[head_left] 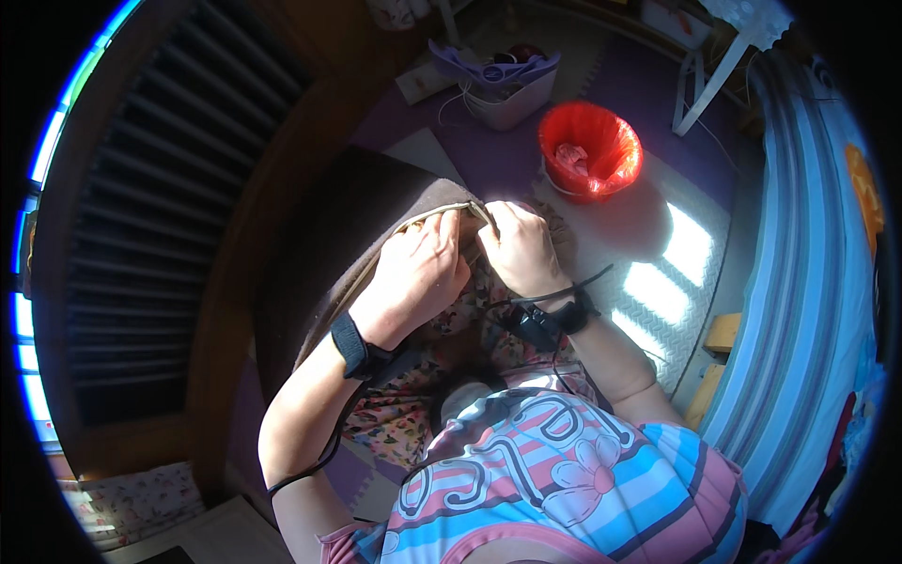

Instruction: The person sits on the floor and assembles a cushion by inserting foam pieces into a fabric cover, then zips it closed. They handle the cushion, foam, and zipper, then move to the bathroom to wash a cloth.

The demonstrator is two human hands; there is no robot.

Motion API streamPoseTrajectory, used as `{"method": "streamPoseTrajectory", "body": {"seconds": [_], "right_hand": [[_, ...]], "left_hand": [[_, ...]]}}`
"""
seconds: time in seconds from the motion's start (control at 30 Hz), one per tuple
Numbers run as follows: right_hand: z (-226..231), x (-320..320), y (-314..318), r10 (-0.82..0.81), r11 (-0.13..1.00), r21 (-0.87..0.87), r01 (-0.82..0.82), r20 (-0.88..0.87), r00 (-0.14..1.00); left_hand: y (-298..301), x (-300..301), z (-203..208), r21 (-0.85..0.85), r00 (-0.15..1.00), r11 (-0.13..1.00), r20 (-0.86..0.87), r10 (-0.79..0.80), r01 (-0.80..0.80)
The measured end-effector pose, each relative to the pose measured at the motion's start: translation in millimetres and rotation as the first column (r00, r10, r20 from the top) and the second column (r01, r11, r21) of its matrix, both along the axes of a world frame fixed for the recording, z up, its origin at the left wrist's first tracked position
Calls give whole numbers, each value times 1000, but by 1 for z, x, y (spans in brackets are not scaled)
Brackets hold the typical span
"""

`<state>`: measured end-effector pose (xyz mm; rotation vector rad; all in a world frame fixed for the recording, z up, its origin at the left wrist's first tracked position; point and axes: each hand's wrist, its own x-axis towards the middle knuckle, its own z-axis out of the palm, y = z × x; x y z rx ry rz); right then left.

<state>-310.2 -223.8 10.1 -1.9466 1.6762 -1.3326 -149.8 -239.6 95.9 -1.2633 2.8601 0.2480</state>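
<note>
At the left of the frame, beyond your work, stands a dark slatted panel (178, 216). To the right of it, left of centre, the brown cloth (376, 197) spreads in a large, dark, curved piece, its pale trim (363, 266) running up along the near side to the middle of the frame. As far as can be judged, your handling of that trim is under way and not finished: both hands are on it near its upper end, and neither has let go. How much of the edge is done and how much is left cannot be told, since nothing here marks a finished stretch.

Your left hand (423, 268) lies just left of centre, back upward, fingers bent and close together, their tips at the trim. Whether they clamp it or only press on it, you cannot tell from this angle. Your right hand (521, 249), at the centre, has its thumb and forefinger together, pinched on the cloth's edge at the trim's upper end; the other fingers curl in behind. The two hands are near each other but apart.

Right of centre, above your right hand, stands a red bucket (570, 188); along the right side runs a striped bedcover (785, 273).
</note>
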Motion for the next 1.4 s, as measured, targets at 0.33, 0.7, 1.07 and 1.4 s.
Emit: {"method": "streamPoseTrajectory", "body": {"seconds": [0.33,0.7,1.07,1.4], "right_hand": [[5,-13,-16,179,941,204,-270,377,909],[0,-9,-35,354,882,64,-466,562,748],[-14,-1,-67,361,932,-150,-331,472,804],[-50,15,-96,254,906,58,-419,716,651]], "left_hand": [[-11,1,-5,-251,998,967,45,-43,53],[-33,7,12,-304,998,951,-11,-65,59],[-46,3,25,-281,994,955,78,-75,94],[-45,0,9,-238,992,969,123,-36,65]]}}
